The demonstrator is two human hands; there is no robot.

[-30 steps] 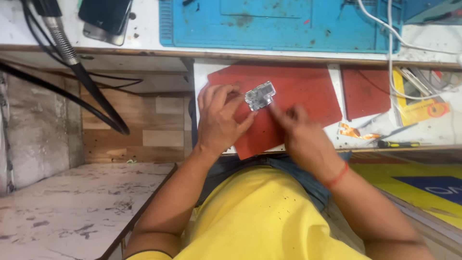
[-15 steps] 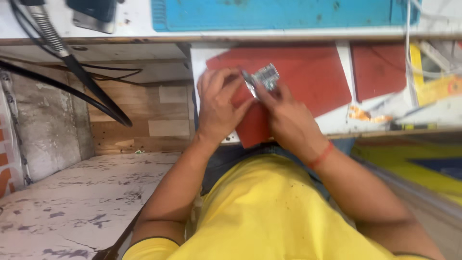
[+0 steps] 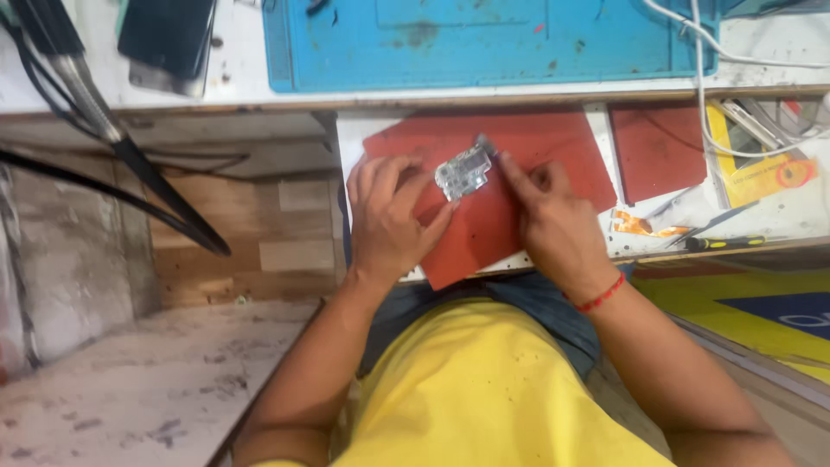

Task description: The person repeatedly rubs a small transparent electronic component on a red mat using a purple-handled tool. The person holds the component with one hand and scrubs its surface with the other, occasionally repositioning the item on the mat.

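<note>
Right now a small silver metal part [image 3: 464,173] sits over the red mat [image 3: 553,164] on the pull-out tray [image 3: 372,130] under the desk [image 3: 242,82], its long axis slanting from lower left up to upper right, the narrow end toward the desk's front edge. It lies between both hands: the left hand [image 3: 389,216] pinches its lower left side with fingertips, the right hand [image 3: 553,216] presses its upper right end with the forefinger, other fingers curled. A yellow label [image 3: 761,173] lies by the tray's right edge, an orange scrap [image 3: 640,225] near its front edge
</note>
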